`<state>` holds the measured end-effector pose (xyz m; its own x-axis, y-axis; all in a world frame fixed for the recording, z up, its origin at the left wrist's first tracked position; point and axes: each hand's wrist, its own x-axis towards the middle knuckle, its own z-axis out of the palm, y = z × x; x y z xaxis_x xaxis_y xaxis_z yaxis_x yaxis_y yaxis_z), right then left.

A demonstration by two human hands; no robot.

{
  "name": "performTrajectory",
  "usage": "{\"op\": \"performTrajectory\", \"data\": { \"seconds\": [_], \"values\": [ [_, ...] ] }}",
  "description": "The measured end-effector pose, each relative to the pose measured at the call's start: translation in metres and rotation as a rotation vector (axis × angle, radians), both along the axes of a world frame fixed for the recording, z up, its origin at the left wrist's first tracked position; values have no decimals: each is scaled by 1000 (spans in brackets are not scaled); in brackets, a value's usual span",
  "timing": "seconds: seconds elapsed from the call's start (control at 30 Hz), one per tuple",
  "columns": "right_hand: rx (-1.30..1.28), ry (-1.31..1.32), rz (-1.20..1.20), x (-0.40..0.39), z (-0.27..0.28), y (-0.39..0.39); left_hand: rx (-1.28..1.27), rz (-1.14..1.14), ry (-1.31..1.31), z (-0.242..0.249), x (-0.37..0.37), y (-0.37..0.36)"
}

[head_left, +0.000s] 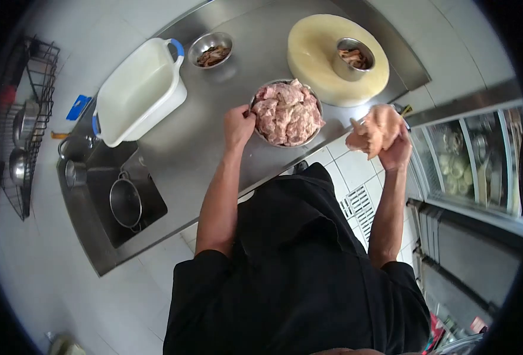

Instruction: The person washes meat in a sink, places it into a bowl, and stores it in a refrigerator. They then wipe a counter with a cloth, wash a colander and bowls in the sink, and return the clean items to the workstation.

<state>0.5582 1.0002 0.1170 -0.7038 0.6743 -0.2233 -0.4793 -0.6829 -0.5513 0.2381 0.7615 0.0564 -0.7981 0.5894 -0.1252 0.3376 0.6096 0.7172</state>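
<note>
One meat piece (377,130) grasped in right fingers (401,142); left fingers (246,116) grip bowl (268,142) (heaped).

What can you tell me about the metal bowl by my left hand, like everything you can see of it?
The metal bowl is round, silvery and apparently upright, with only a thin rim showing around its load. It is heaped with chunks of raw-looking pink meat, marbled with pale patches, which hide its inside. It appears to rest on the steel counter, close to the front edge. Your left hand is at its left side, seemingly gripping the rim.
</note>
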Motion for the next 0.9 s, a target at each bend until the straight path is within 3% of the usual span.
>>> {"op": "performTrajectory", "data": {
  "seconds": [0.1, 0.2, 0.27, 0.47, 0.53, 0.63, 0.73, 0.77, 0.9],
  "values": [
    [-25, -214, 187, -56, -11, 31, 19, -71, 175, 3, -1, 4],
    [149, -365, 428, -97, -49, 73, 58, -165, 94, -3, -23, 1],
    [270, -461, 482, -138, -19, 52, -6, -200, 77, -10, -45, -8],
    [54, -198, 992, -256, -40, 31, -40, -140, 35, -4, -75, -32],
    [86, -265, 1101, -312, -82, 25, -71, -77, 45, -8, -79, -37],
    [345, -341, 1381, -360, -83, -7, -102, -6, -39, 2, -77, -31],
    [620, -227, 1520, -399, -104, -39, -237, -41, -42, 7, -81, -27],
    [623, -249, 1572, -392, -74, -45, -298, -53, -28, 13, -81, -23],
    [932, -195, 1498, -390, -74, -46, -406, -119, 77, 22, -81, -19]
  ]
}}
